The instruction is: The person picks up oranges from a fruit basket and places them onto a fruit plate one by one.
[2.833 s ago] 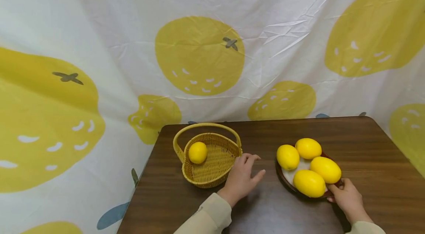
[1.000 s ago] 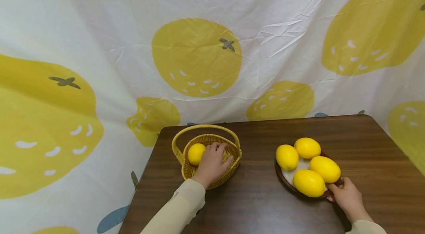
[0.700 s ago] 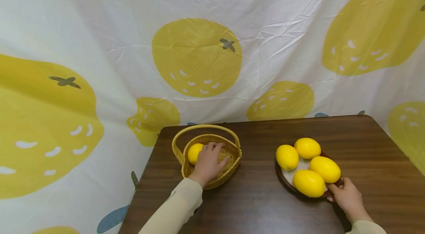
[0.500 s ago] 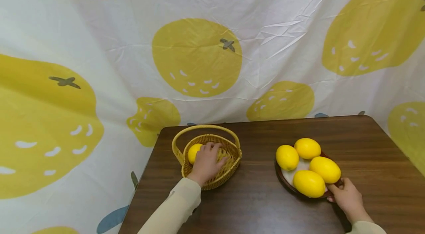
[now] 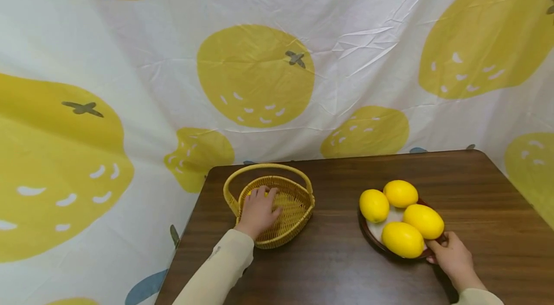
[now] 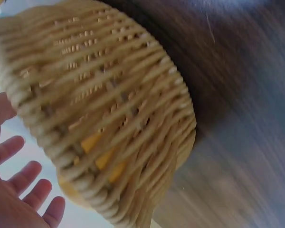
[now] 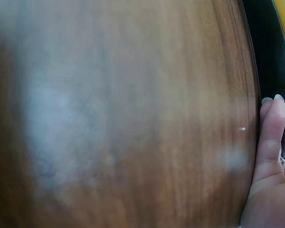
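A woven yellow basket [image 5: 283, 235] with a tall arched handle stands at the left of the table. My left hand [image 5: 258, 211] reaches over its left side, fingers spread above the lemon inside. That lemon is nearly hidden behind the hand in the head view; in the left wrist view the lemon [image 6: 72, 191] shows at the rim and through the weave, with a gap to the fingers. To the right, a dark-rimmed plate [image 5: 369, 237] with a pale inside bears several lemons [image 5: 402, 240]. My right hand [image 5: 453, 257] grips the plate's near right edge.
The dark wooden table [image 5: 333, 266] has rounded far corners. Behind it hangs a white cloth [image 5: 368, 69] printed with big lemons, close to the table's back edge. Between basket and plate lies a stretch of bare tabletop.
My left hand has moved left, from outside the basket's right rim to over the lemon, covering it. The right hand keeps its grip on the plate, and plate and basket stay put.
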{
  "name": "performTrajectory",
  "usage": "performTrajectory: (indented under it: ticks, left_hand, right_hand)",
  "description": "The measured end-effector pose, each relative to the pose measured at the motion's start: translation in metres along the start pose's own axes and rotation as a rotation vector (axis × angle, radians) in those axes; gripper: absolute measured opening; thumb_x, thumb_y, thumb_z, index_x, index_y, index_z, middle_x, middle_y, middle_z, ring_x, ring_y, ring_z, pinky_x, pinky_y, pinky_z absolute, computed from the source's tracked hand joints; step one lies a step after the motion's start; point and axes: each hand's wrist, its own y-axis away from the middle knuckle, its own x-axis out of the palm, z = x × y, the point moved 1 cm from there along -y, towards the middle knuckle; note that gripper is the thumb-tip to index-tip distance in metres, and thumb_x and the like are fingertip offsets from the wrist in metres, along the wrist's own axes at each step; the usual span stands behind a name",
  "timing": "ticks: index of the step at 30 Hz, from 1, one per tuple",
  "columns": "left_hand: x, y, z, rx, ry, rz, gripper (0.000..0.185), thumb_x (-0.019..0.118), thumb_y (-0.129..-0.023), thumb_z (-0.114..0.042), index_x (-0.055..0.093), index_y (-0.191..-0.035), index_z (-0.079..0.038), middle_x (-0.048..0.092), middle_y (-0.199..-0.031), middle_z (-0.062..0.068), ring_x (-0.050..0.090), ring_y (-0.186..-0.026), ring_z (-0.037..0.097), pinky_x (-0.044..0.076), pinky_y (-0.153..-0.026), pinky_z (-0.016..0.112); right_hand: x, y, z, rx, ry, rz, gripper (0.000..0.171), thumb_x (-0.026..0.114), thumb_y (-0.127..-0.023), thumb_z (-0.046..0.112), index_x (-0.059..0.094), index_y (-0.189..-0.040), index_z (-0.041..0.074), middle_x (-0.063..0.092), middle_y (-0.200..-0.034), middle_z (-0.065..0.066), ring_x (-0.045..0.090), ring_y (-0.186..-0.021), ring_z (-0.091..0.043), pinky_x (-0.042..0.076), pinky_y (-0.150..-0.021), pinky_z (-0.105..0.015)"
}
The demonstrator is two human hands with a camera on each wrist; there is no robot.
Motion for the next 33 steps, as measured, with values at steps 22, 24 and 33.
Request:
performTrajectory:
  ticks: [22,24,33]
  left_hand:
    - [-0.003,-0.015,0.030,-0.060,-0.005,0.174,0.066,0.080,-0.086,-0.033,0.053,-0.145,-0.018,0.042,-0.150,0.020,0.037,-0.142,0.046,0.039,-0.111,0.059]
    - [-0.003,-0.015,0.031,-0.056,0.008,0.174,0.067,0.082,-0.085,-0.029,0.054,-0.144,-0.018,0.041,-0.150,0.020,0.037,-0.141,0.047,0.042,-0.108,0.059]
    - [-0.007,-0.012,0.031,-0.109,0.039,0.246,0.070,0.074,-0.089,-0.008,0.046,-0.151,-0.021,0.037,-0.148,0.023,0.037,-0.136,0.049,0.051,-0.092,0.057]
  right_hand:
    - [-0.001,0.001,0.001,0.003,-0.007,-0.005,0.063,0.056,-0.100,0.032,0.035,-0.133,-0.017,0.060,-0.095,-0.017,0.067,-0.068,-0.010,0.055,-0.063,-0.022]
    - [-0.001,0.001,0.002,0.002,-0.007,-0.006,0.062,0.057,-0.100,0.032,0.036,-0.133,-0.017,0.061,-0.093,-0.016,0.067,-0.068,-0.010,0.055,-0.063,-0.022]
    - [-0.001,0.001,0.001,-0.004,0.005,-0.002,0.063,0.056,-0.100,0.033,0.036,-0.133,-0.017,0.062,-0.093,-0.015,0.067,-0.067,-0.010,0.054,-0.062,-0.022]
